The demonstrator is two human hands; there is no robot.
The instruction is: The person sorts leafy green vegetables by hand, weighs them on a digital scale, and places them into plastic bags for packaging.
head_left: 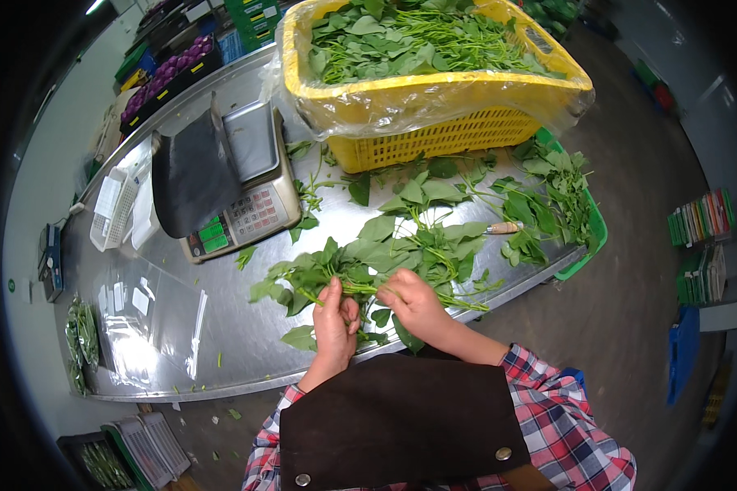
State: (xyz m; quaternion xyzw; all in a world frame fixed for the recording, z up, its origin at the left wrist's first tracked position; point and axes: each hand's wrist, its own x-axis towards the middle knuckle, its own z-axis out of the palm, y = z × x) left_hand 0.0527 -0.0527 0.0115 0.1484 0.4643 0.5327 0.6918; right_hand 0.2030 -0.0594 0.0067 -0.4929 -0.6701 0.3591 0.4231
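A small bunch of leafy green stems is gripped in my left hand, its leaves pointing left. My right hand has its fingers closed around the stem ends of the same bunch. Just beyond my hands, more loose leafy greens lie spread on the stainless steel table. A wooden-handled tool rests among them to the right; its other end is hidden by leaves.
A yellow plastic crate, lined with clear film, stands heaped with greens at the back. To its left is a digital scale under a black sheet. Clear plastic bags lie left. A green crate juts past the right edge.
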